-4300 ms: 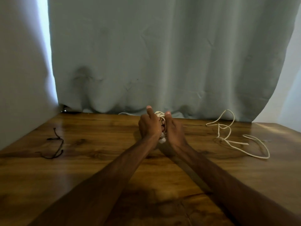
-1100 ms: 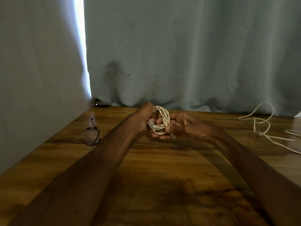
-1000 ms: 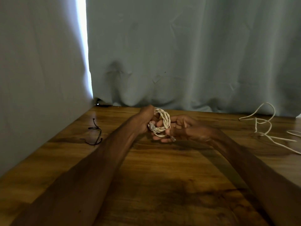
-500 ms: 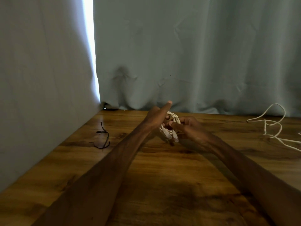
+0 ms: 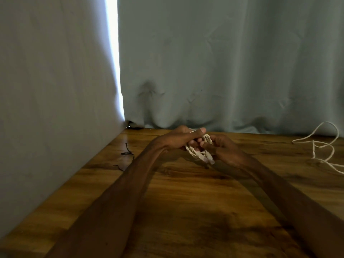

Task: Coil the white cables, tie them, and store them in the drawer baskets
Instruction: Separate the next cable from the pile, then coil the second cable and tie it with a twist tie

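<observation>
A small coil of white cable [image 5: 200,152] hangs between both hands just above the wooden table [image 5: 186,198], its two plug ends poking out at the bottom. My left hand [image 5: 175,139] grips the coil from the left, thumb stretched over its top. My right hand [image 5: 221,149] holds it from the right with fingers curled into the loops. A second white cable [image 5: 323,148] lies loose and uncoiled at the table's far right, partly cut off by the frame edge. No drawer or basket is in view.
A thin black tie [image 5: 127,157] lies on the table at the left, near a grey wall [image 5: 55,108]. A grey-green curtain [image 5: 223,62] hangs along the table's back edge.
The coil has turned from lying flat and open in the hands to edge-on, plugs now pointing down. My view has swung left, so the loose cable sits further right.
</observation>
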The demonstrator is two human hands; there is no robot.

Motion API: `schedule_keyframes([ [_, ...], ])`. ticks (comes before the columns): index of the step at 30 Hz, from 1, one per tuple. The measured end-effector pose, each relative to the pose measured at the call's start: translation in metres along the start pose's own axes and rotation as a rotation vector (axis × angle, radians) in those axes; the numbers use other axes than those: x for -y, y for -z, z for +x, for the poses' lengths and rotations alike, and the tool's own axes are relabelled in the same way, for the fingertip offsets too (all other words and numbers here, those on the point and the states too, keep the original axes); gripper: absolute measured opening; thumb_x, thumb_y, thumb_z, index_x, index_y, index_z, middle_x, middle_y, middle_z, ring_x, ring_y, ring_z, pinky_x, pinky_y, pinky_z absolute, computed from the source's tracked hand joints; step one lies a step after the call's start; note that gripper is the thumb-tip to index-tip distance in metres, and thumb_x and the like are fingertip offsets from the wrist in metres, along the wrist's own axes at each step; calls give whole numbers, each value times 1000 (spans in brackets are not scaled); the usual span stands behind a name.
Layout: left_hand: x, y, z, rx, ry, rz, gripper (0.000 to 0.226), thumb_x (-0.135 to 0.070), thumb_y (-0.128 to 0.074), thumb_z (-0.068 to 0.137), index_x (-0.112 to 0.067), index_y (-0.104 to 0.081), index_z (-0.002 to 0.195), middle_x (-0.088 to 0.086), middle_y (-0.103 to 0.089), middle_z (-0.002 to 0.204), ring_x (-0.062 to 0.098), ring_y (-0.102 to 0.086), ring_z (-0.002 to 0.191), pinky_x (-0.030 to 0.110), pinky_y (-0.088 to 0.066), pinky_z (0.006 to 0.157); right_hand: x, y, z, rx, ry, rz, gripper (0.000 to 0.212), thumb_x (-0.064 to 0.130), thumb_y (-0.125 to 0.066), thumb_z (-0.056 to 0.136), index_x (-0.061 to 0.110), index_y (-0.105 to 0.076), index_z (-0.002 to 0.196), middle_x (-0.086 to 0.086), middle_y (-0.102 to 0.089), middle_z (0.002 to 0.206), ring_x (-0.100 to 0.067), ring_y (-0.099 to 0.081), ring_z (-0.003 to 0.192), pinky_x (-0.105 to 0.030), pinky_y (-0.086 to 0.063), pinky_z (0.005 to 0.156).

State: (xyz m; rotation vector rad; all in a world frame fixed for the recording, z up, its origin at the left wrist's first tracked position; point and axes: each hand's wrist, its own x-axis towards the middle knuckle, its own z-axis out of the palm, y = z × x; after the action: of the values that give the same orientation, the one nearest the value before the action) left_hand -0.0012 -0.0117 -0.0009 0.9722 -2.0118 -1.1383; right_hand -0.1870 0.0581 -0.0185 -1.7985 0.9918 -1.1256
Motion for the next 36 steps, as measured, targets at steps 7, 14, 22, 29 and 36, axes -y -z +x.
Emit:
schedule_keyframes([
  [7,7,37,-21,-208,-56,-93,43,-53,-56,100,-23,-61,70,-6,-46,56,13,-42,59,29,-34,61,11,-22,24,-71,-71,100,21,27,-60,102,16,-71,117,-7,-77,111,-17,-74,96,-43,-64,83],
  [14,20,105,-39,-601,-100,-278,45,-50,-60,99,-18,-58,67,-7,-43,51,11,-43,53,27,-37,59,14,-88,51,34,-233,295,62,62,-58,85,17,-66,126,-8,-73,122,-27,-67,114,-50,-54,95],
  [22,43,140,-53,-767,-79,-288,47,-58,-61,94,-20,-63,67,-10,-47,49,13,-45,57,29,-36,64,14,-154,85,108,-59,-378,6,22,-70,95,20,-75,98,0,-76,92,-17,-71,86,-41,-60,83],
  [29,48,143,-59,-814,-65,-291,46,-51,-53,102,-18,-62,70,-12,-51,47,6,-50,51,21,-40,55,7,-187,125,136,39,-634,8,17,-76,88,11,-74,83,-4,-73,76,-10,-66,65,-28,-52,62],
  [36,49,139,-56,-814,-75,-316,43,-50,-57,100,-18,-64,72,-13,-51,52,7,-48,54,24,-38,58,-5,-187,128,67,136,-664,14,17,-75,89,15,-79,75,2,-73,69,-10,-67,63,-33,-58,63],
])
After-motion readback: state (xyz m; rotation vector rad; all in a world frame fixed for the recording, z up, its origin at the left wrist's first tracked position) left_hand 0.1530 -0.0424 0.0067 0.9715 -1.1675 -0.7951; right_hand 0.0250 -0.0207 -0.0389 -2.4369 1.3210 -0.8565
